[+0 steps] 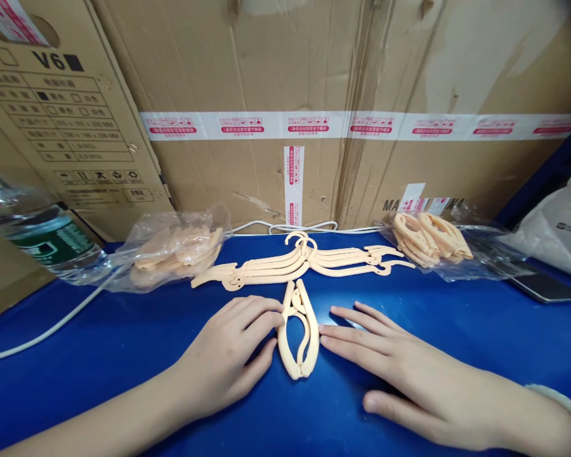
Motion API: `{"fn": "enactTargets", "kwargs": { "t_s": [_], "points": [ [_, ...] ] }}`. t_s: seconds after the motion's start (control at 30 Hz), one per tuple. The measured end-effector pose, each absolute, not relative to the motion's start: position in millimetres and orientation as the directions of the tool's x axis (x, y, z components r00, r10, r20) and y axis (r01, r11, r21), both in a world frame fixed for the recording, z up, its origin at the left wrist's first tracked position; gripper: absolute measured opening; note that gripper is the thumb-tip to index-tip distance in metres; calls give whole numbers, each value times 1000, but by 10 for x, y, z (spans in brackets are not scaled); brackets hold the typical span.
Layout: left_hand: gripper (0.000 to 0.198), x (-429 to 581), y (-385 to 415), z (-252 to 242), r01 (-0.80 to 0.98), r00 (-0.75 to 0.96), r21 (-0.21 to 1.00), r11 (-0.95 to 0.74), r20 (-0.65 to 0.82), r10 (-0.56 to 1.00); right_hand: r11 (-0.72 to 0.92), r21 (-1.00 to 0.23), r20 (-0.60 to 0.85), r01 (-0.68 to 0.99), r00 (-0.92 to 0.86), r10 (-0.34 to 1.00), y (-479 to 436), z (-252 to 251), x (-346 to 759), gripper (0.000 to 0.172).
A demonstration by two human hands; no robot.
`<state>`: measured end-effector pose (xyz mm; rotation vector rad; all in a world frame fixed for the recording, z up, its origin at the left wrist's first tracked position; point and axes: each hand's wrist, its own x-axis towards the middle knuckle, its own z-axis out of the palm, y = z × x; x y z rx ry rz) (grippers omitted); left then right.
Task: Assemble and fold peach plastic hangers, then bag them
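Note:
A folded cream plastic hanger lies flat on the blue tabletop, its arms folded together into a pointed loop. My left hand rests at its left side, fingertips touching the edge, the thumb apart and the fingers loosely bent without a grip. On the other side my right hand lies open with spread fingers, the fingertips at or very near the hanger's right edge. Just beyond, unfolded cream hangers lie overlapped with arms stretched out sideways and hooks toward the boxes.
Clear bags of folded hangers lie left and right. A water bottle and white cable are at the left. A dark phone-like slab and white bag sit right. Cardboard boxes wall the back.

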<state>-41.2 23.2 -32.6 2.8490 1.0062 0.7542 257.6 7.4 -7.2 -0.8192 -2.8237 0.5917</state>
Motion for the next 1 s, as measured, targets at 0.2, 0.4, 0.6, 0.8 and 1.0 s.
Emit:
{"fn": "enactTargets", "kwargs": {
  "t_s": [0.2,0.4,0.6,0.8,1.0],
  "points": [
    [23,-410,230,-296,582,668,199,-788,436,603,759,-352,15,548,-808,589,96,-34,2607,53],
    [19,-408,221,-300,595,630,237,-768,455,629,749,-322,64,578,-776,627,138,-79,2649,48],
    [18,-414,232,-318,594,616,281,-753,443,651,714,-327,193,620,-695,692,217,-157,2717,46],
    [21,-425,237,-302,565,619,329,-757,438,652,667,-264,311,697,-593,743,444,-211,2882,41],
    [25,-439,248,-269,521,639,377,-766,423,643,631,-228,362,742,-537,762,595,-281,2987,43]
  ]
}}
